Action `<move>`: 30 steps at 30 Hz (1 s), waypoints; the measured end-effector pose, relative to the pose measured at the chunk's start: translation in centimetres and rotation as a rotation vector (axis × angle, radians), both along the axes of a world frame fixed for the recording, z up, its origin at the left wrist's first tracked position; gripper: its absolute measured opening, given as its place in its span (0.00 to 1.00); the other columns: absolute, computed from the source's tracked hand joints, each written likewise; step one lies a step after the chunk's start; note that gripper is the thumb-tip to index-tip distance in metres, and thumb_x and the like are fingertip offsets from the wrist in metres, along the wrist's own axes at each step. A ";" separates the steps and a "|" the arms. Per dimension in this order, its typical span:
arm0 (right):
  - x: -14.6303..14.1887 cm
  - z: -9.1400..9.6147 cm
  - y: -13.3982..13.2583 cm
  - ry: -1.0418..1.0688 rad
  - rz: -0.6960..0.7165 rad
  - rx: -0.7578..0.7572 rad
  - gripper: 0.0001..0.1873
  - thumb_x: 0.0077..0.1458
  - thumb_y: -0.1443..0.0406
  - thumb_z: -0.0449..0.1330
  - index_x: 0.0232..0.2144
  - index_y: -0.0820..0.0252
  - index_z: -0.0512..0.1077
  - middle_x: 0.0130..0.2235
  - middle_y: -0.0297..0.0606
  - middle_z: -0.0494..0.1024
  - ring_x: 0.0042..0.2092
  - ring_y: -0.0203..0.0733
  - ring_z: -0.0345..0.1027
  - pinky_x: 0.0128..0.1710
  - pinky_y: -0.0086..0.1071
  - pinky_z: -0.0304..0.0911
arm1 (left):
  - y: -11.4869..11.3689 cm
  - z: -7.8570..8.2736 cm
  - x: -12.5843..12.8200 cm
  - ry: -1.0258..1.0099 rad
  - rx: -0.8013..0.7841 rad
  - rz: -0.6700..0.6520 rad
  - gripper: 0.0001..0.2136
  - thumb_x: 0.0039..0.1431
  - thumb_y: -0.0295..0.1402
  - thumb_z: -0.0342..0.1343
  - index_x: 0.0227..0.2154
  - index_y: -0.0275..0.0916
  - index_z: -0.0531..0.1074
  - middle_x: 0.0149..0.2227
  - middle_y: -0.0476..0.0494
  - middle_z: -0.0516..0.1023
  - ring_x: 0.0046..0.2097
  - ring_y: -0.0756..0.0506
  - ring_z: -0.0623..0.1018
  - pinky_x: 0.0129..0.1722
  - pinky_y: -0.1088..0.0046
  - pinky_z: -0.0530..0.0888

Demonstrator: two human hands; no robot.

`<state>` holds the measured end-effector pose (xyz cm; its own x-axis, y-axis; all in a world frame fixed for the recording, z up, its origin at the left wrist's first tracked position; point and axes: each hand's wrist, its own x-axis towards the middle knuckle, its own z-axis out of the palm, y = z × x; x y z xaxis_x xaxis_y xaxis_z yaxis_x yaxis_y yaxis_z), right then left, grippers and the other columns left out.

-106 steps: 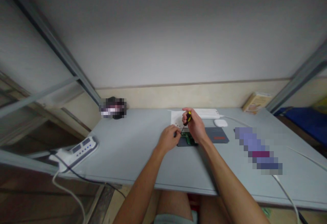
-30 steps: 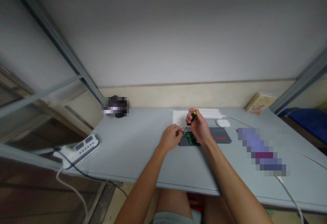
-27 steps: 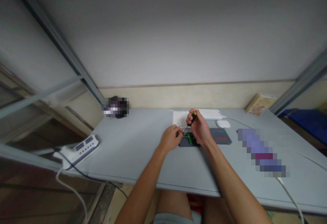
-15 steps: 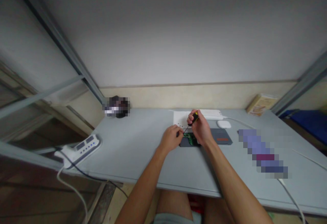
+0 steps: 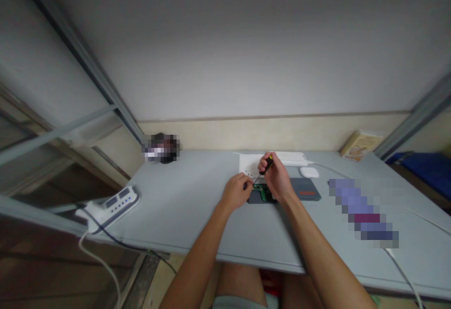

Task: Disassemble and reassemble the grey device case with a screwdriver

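My right hand (image 5: pixel 277 177) is wrapped round the black and yellow handle of a screwdriver (image 5: pixel 269 162). Its thin shaft slants down to the left, and the tip meets the area by my left fingertips. There, a green circuit board (image 5: pixel 261 190) shows inside a dark grey device (image 5: pixel 256 198) lying on the table. My left hand (image 5: pixel 238 189) is closed at the device's left edge, fingers pressed together near the screwdriver tip. A small black piece shows at those fingers; its kind is unclear. My right hand hides part of the device.
A dark grey flat panel (image 5: pixel 306 189) lies to the right, a white case (image 5: pixel 309 172) behind it. White paper (image 5: pixel 248 162) and a white power strip (image 5: pixel 291 158) sit beyond my hands. Another power strip (image 5: pixel 114 208) is at the left edge, a book-like box (image 5: pixel 361 144) at the back right.
Almost nothing differs. Both hands, the screwdriver and the device keep their places, with only a very slight shift of the whole view.
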<state>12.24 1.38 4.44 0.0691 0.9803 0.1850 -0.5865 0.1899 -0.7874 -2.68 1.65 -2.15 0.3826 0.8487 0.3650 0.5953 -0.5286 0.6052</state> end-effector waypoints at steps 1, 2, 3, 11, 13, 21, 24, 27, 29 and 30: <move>0.0 0.0 0.0 0.002 0.001 -0.002 0.19 0.56 0.46 0.63 0.31 0.53 0.68 0.25 0.29 0.60 0.26 0.36 0.58 0.28 0.31 0.61 | 0.0 0.0 0.0 -0.003 0.003 -0.003 0.09 0.61 0.24 0.53 0.33 0.40 0.77 0.35 0.46 0.78 0.39 0.47 0.76 0.44 0.71 0.72; 0.0 0.0 0.0 0.007 0.006 -0.005 0.19 0.55 0.46 0.63 0.30 0.53 0.67 0.25 0.29 0.60 0.26 0.35 0.58 0.28 0.31 0.61 | 0.1 -0.1 0.0 -0.006 0.006 -0.005 0.09 0.61 0.24 0.53 0.33 0.40 0.77 0.35 0.46 0.78 0.39 0.46 0.76 0.44 0.71 0.72; 0.0 0.0 0.0 0.016 0.010 -0.009 0.19 0.55 0.47 0.64 0.30 0.53 0.68 0.25 0.29 0.60 0.26 0.35 0.58 0.28 0.31 0.60 | 0.1 -0.1 0.0 -0.006 0.009 -0.008 0.09 0.61 0.24 0.53 0.33 0.40 0.77 0.35 0.46 0.78 0.39 0.46 0.76 0.43 0.71 0.72; 0.0 -0.1 0.1 0.021 0.006 -0.015 0.18 0.55 0.48 0.64 0.30 0.53 0.67 0.25 0.29 0.60 0.26 0.35 0.57 0.28 0.31 0.59 | -0.2 0.4 -0.1 0.007 0.000 -0.005 0.09 0.60 0.23 0.53 0.33 0.40 0.77 0.36 0.46 0.78 0.39 0.47 0.76 0.43 0.71 0.72; 0.0 0.0 0.1 0.024 0.013 -0.018 0.18 0.55 0.48 0.63 0.30 0.53 0.67 0.25 0.28 0.60 0.26 0.35 0.57 0.28 0.31 0.59 | -0.2 0.5 0.0 0.003 -0.001 -0.001 0.09 0.60 0.23 0.53 0.33 0.40 0.77 0.36 0.46 0.78 0.39 0.47 0.76 0.43 0.71 0.72; 0.0 -0.1 0.1 0.024 0.003 -0.007 0.18 0.54 0.47 0.65 0.29 0.53 0.68 0.25 0.29 0.62 0.27 0.35 0.58 0.28 0.31 0.59 | -0.2 0.4 0.0 -0.022 0.006 -0.014 0.09 0.60 0.22 0.52 0.32 0.40 0.76 0.35 0.46 0.78 0.38 0.47 0.76 0.43 0.72 0.71; 0.0 -0.1 -0.1 -0.027 -0.014 0.025 0.19 0.51 0.47 0.68 0.30 0.54 0.70 0.29 0.31 0.68 0.29 0.35 0.62 0.30 0.30 0.61 | -0.2 0.3 0.0 -0.017 0.009 -0.010 0.09 0.60 0.22 0.52 0.32 0.39 0.75 0.35 0.47 0.77 0.38 0.47 0.75 0.42 0.73 0.71; 0.0 -0.2 -0.4 -0.081 -0.008 0.051 0.21 0.47 0.48 0.72 0.30 0.53 0.70 0.32 0.31 0.72 0.30 0.35 0.64 0.33 0.31 0.62 | -0.1 0.3 0.0 -0.006 0.016 -0.010 0.09 0.60 0.22 0.52 0.31 0.39 0.75 0.35 0.46 0.77 0.38 0.47 0.75 0.43 0.73 0.71; 0.0 -0.2 -0.4 -0.074 0.014 0.055 0.22 0.46 0.49 0.73 0.29 0.53 0.68 0.29 0.29 0.71 0.28 0.34 0.63 0.32 0.30 0.61 | -0.1 0.3 0.0 -0.001 0.009 -0.006 0.09 0.60 0.22 0.52 0.31 0.39 0.75 0.34 0.46 0.77 0.38 0.47 0.75 0.42 0.73 0.70; 0.0 -0.3 -0.3 -0.062 0.016 0.059 0.22 0.46 0.49 0.73 0.29 0.52 0.67 0.27 0.27 0.69 0.27 0.33 0.62 0.30 0.29 0.60 | -0.1 0.3 0.0 -0.003 0.007 -0.004 0.09 0.60 0.22 0.53 0.31 0.39 0.75 0.34 0.46 0.77 0.38 0.47 0.75 0.42 0.73 0.70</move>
